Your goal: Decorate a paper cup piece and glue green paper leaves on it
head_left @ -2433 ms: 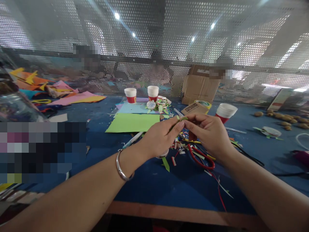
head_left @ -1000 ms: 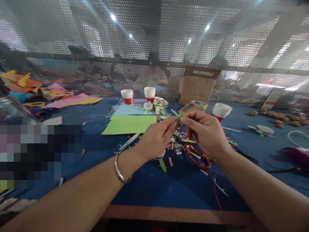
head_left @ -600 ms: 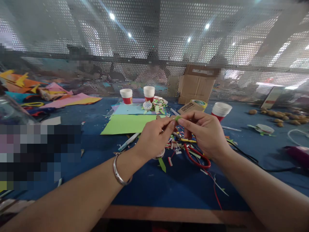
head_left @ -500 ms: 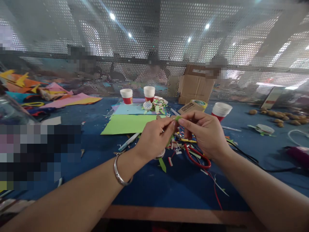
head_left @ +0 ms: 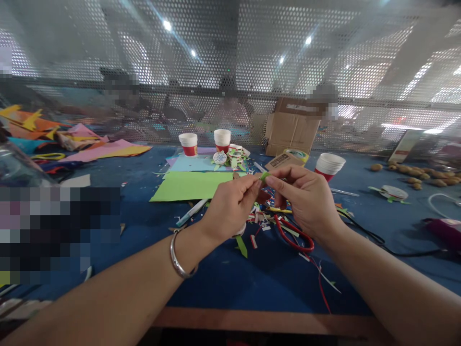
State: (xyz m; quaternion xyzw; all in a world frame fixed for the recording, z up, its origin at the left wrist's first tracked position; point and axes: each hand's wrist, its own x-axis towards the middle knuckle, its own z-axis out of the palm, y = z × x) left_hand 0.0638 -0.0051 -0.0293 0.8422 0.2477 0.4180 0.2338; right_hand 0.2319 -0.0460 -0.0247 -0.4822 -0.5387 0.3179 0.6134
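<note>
A small piece of green paper point(head_left: 264, 177) is pinched between the fingertips of my left hand point(head_left: 230, 204) and my right hand point(head_left: 306, 197), which meet over the middle of the table. Below my left hand a round paper turtle point(head_left: 240, 240) with a pointed green part lies on the table, mostly hidden. Under my right hand are the red-handled scissors point(head_left: 295, 235), their blades covered by paper scraps point(head_left: 264, 221). A green paper sheet point(head_left: 190, 186) lies behind my left hand, with a pen point(head_left: 192, 212) in front of it.
Stacked paper cups point(head_left: 188, 144) and finished paper turtles point(head_left: 236, 154) stand at the back. A cardboard box point(head_left: 293, 127), a roll of tape point(head_left: 297, 154) and another cup stack point(head_left: 329, 166) are on the right. Walnuts point(head_left: 410, 172) lie far right; coloured paper point(head_left: 108, 148) far left. A black cable point(head_left: 392, 250) crosses the right side.
My hands stay almost in place, fingertips together. The green paper piece between them has shifted slightly and its lower part no longer shows below my fingers.
</note>
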